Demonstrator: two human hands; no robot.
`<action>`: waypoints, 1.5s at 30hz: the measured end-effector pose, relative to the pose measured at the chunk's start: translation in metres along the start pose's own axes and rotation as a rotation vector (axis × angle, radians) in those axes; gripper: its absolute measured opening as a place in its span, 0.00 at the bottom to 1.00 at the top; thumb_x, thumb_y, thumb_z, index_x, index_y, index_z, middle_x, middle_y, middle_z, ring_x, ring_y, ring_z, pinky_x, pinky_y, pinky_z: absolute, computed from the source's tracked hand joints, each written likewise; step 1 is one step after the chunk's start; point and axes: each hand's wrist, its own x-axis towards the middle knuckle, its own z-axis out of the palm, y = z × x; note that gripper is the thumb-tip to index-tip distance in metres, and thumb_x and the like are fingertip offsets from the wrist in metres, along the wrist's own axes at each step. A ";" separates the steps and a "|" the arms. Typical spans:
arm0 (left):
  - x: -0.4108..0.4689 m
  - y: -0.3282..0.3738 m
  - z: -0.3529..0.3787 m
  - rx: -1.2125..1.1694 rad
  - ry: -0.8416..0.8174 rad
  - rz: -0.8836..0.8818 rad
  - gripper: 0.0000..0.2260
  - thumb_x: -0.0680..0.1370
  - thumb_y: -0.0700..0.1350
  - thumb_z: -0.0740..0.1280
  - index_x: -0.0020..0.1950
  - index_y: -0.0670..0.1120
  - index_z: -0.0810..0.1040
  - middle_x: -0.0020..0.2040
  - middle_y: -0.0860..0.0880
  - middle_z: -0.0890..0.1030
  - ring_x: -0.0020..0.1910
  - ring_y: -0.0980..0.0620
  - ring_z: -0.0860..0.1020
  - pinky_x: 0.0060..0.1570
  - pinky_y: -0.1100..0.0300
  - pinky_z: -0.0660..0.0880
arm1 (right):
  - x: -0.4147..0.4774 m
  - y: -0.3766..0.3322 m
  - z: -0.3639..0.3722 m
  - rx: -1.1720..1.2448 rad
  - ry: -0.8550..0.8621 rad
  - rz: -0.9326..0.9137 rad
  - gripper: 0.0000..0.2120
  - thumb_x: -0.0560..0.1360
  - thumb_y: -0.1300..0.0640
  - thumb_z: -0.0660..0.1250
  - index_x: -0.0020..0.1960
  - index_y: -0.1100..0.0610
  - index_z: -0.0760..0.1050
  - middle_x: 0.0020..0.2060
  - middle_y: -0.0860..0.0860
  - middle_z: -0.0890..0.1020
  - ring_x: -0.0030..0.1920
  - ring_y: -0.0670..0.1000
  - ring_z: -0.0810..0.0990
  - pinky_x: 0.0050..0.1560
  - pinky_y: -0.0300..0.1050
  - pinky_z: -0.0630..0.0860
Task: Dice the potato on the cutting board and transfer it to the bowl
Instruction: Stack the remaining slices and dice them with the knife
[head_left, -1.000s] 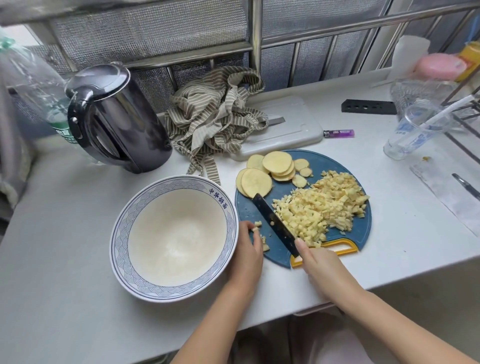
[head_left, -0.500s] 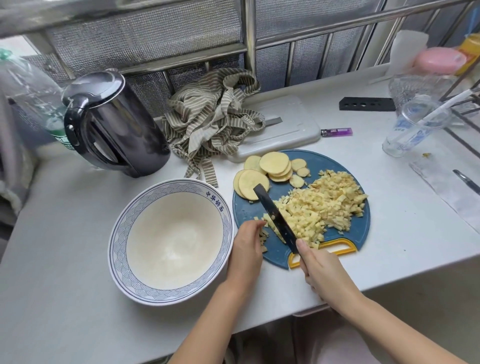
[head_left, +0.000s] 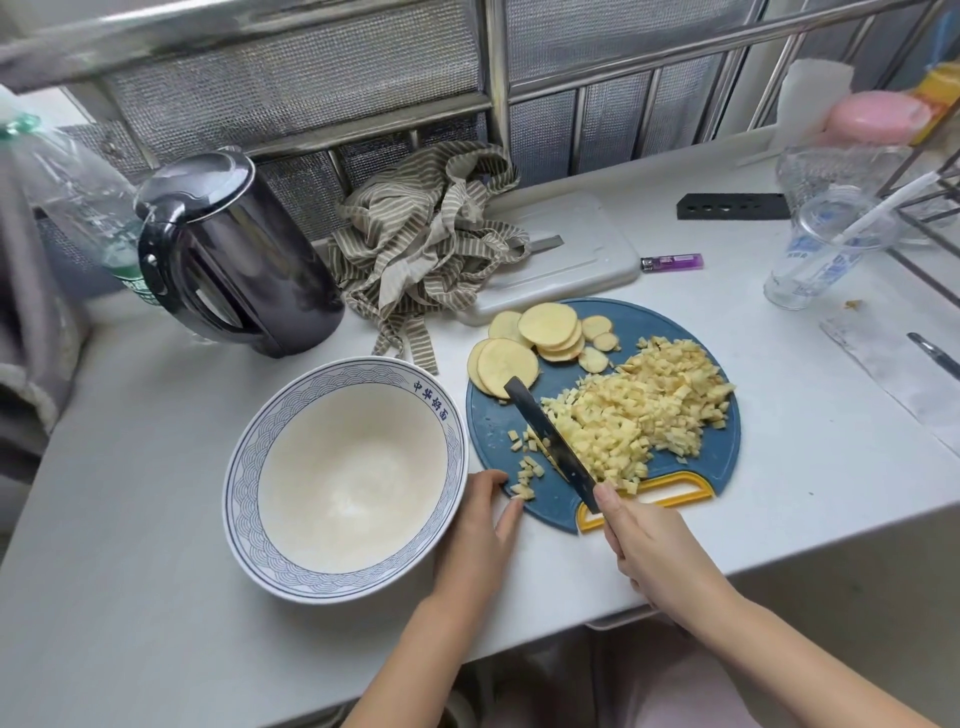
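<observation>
In the head view, the round blue cutting board (head_left: 719, 462) lies on the white counter (head_left: 779, 441) and carries a loose heap of diced potato (head_left: 644, 410) on its right half. About 6 uncut potato slices (head_left: 550, 325) are stacked at its far-left edge, and a few stray cubes lie near its near-left rim. The right hand (head_left: 649, 545) is wrapped round the handle of a dark knife (head_left: 550, 441). The blade lies slantwise against the heap's left flank. The left hand (head_left: 478, 525) rests on the counter between board and bowl (head_left: 244, 457), fingers loosely extended and holding nothing, with fingertips at the board's rim beside the stray cubes. The cubes look small, light, wet and starchy, so they would likely cling to blade and skin, scatter if pushed fast, and move best scooped between the flat of the blade and a cupped palm. The slices look firm but slick and are best pinned from above with curled fingertips. The bowl, apparently ceramic, looks heavy and steady, and it stands empty just left of the board. Its inner rim bears 4 blue Chinese characters. The first 2 appear to be 中华, and the others are too small to make out. The clear cup (head_left: 826, 249) at far right has blue print and the bottle (head_left: 124, 270) behind the kettle (head_left: 234, 254) has a green label, both unreadable.
</observation>
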 end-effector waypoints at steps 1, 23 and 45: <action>0.000 0.001 0.001 -0.019 0.000 0.002 0.08 0.78 0.47 0.68 0.56 0.50 0.75 0.49 0.60 0.76 0.51 0.64 0.74 0.54 0.66 0.69 | 0.000 0.001 0.000 0.006 -0.002 0.004 0.28 0.76 0.34 0.50 0.30 0.55 0.63 0.20 0.46 0.63 0.23 0.46 0.61 0.31 0.46 0.57; 0.000 0.011 0.009 -0.131 0.066 -0.096 0.02 0.77 0.42 0.69 0.49 0.46 0.78 0.41 0.52 0.78 0.40 0.60 0.74 0.44 0.62 0.73 | -0.012 -0.012 0.021 -0.263 -0.065 0.024 0.28 0.82 0.42 0.46 0.31 0.56 0.66 0.31 0.52 0.75 0.34 0.50 0.72 0.37 0.45 0.67; 0.010 0.033 0.016 0.017 0.160 -0.179 0.02 0.77 0.43 0.69 0.47 0.49 0.79 0.41 0.54 0.80 0.40 0.58 0.76 0.44 0.63 0.73 | 0.039 -0.017 -0.034 -0.133 -0.306 0.162 0.27 0.82 0.41 0.47 0.30 0.55 0.62 0.22 0.48 0.64 0.21 0.47 0.63 0.27 0.41 0.61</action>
